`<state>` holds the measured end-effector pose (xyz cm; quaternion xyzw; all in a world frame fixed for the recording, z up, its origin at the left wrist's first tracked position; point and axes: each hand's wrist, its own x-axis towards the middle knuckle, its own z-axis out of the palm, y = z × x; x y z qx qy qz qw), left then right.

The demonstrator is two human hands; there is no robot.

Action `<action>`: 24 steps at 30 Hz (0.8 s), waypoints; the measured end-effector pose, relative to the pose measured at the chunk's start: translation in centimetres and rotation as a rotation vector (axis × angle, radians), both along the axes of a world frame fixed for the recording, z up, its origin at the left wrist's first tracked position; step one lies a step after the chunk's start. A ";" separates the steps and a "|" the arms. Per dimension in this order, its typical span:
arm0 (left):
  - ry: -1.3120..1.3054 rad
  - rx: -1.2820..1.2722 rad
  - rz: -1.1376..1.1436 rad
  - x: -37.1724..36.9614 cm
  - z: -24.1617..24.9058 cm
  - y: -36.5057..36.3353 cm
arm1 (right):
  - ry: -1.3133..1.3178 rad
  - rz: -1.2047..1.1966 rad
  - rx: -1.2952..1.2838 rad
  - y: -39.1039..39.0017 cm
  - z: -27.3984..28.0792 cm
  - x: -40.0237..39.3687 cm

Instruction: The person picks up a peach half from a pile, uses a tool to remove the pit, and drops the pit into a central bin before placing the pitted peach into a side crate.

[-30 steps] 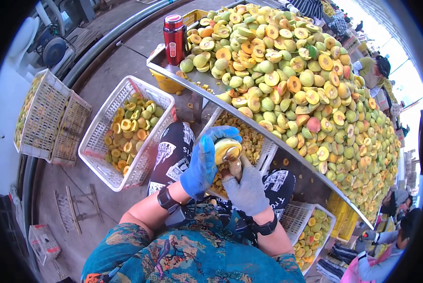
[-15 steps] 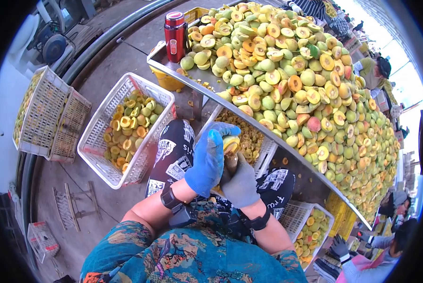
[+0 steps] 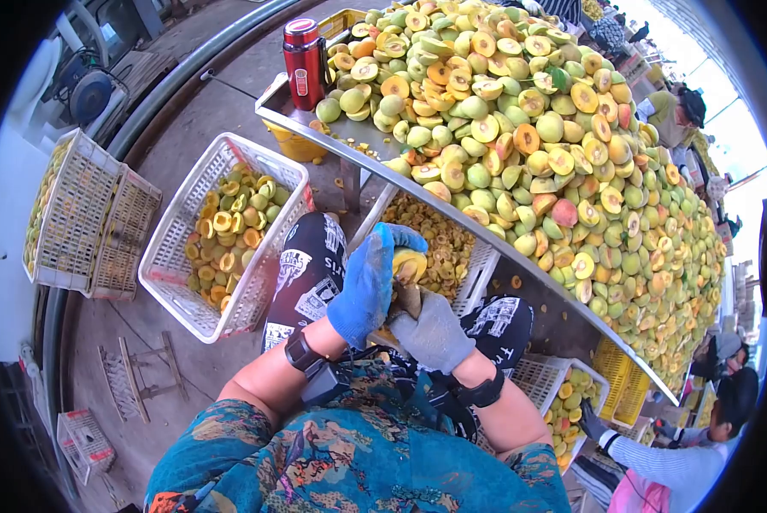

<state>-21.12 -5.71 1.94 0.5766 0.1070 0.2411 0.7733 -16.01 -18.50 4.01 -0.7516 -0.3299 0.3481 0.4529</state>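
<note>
My left hand (image 3: 368, 285), in a blue glove, is shut around a halved yellow peach (image 3: 408, 264) held over my lap. My right hand (image 3: 432, 332), in a grey glove, grips a small tool with a wooden handle (image 3: 410, 299) whose tip sits against the cut face of the fruit. Right below the hands, a white basket of pits and scraps (image 3: 479, 270) stands between my knees. A long metal table (image 3: 552, 318) heaped with green and yellow peach halves (image 3: 520, 137) runs in front of me.
A white basket with peach halves (image 3: 176, 274) sits on the floor to my left, more stacked baskets (image 3: 80, 218) beyond it. A red thermos (image 3: 302, 53) stands on the table's near corner. Another basket (image 3: 537, 389) is at my right. Other people work at the far right.
The view shifted slightly. My hands stayed together over my lap, the right hand working the tool in the peach half, which now shows more of its cut face.
</note>
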 end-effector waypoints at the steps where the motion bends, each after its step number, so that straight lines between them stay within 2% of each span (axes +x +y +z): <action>1: 0.001 -0.001 -0.002 0.0 0.0 0.0 | 0.031 0.013 -0.013 -0.1 -0.1 0.0; 10: 0.140 -0.106 -0.075 -0.2 0.8 0.1 | 0.221 0.025 -0.102 -1.0 0.3 -0.1; 11: 0.177 -0.065 -0.136 -0.2 1.0 0.4 | 0.223 0.027 -0.103 -1.0 0.7 0.3; 13: 0.219 -0.025 -0.208 -0.3 0.8 1.1 | 0.384 0.176 -0.293 -1.2 1.8 1.4; 17: 0.119 0.174 -0.456 0.2 0.5 2.5 | 0.437 0.215 -0.319 -2.0 0.4 1.3; 19: 0.080 0.241 -0.533 0.4 0.6 2.9 | 0.883 0.201 0.029 -2.8 -1.9 1.1; 20: 0.010 0.233 -0.580 0.5 0.5 2.8 | 1.032 0.246 -0.005 -3.2 -2.0 1.3; 22: -0.058 0.223 -0.624 0.6 0.5 2.7 | 1.047 0.218 -0.007 -3.3 -2.1 1.4; 24: 0.048 0.251 -0.620 0.9 0.6 2.8 | 1.063 0.192 -0.008 -3.2 -2.4 1.5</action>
